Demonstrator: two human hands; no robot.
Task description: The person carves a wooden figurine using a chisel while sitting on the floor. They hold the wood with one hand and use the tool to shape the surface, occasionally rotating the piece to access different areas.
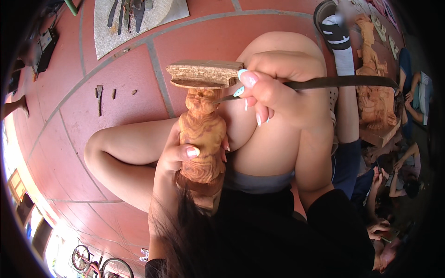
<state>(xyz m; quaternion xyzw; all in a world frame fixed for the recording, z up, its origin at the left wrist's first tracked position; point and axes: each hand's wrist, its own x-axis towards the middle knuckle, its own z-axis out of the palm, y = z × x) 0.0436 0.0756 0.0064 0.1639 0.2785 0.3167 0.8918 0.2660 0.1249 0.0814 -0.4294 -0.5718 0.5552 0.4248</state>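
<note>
My left hand (178, 155) is wrapped round the body of a carved wooden figurine (201, 134), its thumb lying across the front. The figurine stands roughly upright in my lap, with swirled orange-brown grain and a wide, rough-cut slab (206, 73) of wood over its head. Between the fingers of my right hand (278, 85) is a long, thin dark carving tool (340, 82). Its narrow tip meets the side of the figurine's head, just under the slab. The tool's other end reaches out to the right. Strands of dark hair hang over the figurine's base.
Red floor tiles (60, 162) surround my bent legs. Several dark blades (125, 16) lie on a pale mat (109, 44) at the far left. Small tools (99, 99) rest on the tiles. A large wood carving (375, 102) and other people are at the right. A bicycle (99, 266) stands lower left.
</note>
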